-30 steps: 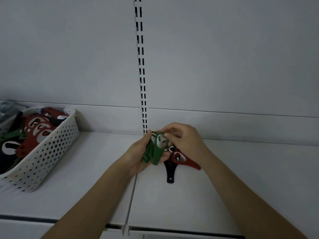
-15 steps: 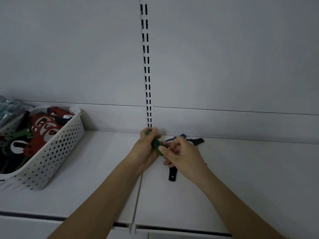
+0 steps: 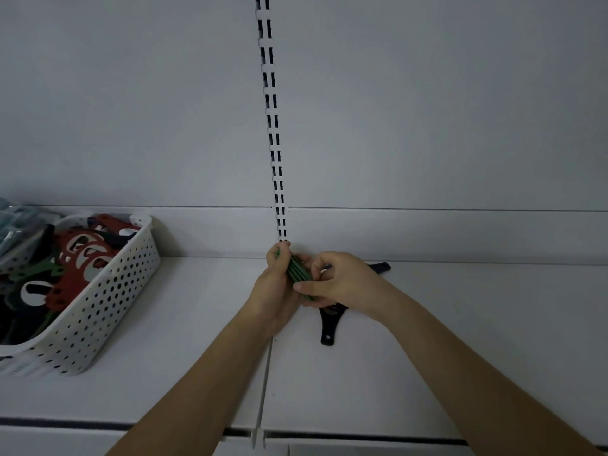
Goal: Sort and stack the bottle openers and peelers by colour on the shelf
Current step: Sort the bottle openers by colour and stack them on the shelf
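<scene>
Green flat plastic openers, stacked on edge, are sitting clamped between the curled fingers of the left hand and right hand, above the white shelf.

Sitting at the shelf's left end: a white perforated basket. Lying just beyond its far-left rim, cut off by the frame edge: clear packets, contents unclear. Running up the grey back panel at centre: a slotted upright.
</scene>
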`<action>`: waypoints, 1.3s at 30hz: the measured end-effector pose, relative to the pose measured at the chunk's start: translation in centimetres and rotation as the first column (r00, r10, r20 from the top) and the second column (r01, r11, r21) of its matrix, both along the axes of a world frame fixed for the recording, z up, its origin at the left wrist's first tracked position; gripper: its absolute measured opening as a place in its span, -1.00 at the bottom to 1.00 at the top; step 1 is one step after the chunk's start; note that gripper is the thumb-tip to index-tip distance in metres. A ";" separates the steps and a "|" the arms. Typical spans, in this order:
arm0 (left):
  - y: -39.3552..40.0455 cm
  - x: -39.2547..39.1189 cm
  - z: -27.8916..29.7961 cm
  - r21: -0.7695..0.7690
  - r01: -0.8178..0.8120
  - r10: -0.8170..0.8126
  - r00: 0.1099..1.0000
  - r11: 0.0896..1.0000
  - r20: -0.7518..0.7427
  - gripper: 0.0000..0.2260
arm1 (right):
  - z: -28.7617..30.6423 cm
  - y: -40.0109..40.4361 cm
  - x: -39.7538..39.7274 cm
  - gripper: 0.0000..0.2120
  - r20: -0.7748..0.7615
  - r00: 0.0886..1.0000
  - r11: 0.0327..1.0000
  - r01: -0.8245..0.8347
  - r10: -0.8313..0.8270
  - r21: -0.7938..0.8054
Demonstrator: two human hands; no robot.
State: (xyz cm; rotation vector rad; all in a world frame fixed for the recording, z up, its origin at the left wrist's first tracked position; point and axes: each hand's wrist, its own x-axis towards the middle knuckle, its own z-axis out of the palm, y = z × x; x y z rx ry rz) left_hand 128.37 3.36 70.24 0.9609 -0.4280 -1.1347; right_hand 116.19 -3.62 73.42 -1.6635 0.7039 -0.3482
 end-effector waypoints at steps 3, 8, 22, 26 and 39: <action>0.1 -0.2 0.0 0.015 0.040 -0.042 0.994 0.999 0.101 -0.64 | 0.2 0.0 -0.1 -0.69 -0.033 0.998 0.996 -0.049 0.046 -0.069; 0.0 -0.6 0.0 0.008 0.031 -0.031 0.993 1.000 0.117 -0.53 | 0.0 0.1 -1.1 -0.72 -0.008 0.999 0.989 -0.036 0.035 -0.142; -4.1 -4.1 -2.9 0.165 -0.034 -0.168 -0.172 0.986 0.971 -0.50 | -0.8 -7.4 -24.0 -0.73 -0.141 0.725 0.633 0.470 -0.675 -0.616; -5.4 -7.5 -3.6 0.180 -0.065 -0.191 -0.297 0.982 0.936 -0.46 | -1.2 -10.4 -32.3 -0.74 -0.107 0.552 0.441 0.519 -0.827 -0.732; -15.5 -26.1 -3.5 0.124 0.037 -0.109 -0.274 0.992 0.956 -0.50 | -3.9 -25.0 -51.4 -0.85 -0.118 0.379 0.259 0.345 -0.918 -0.902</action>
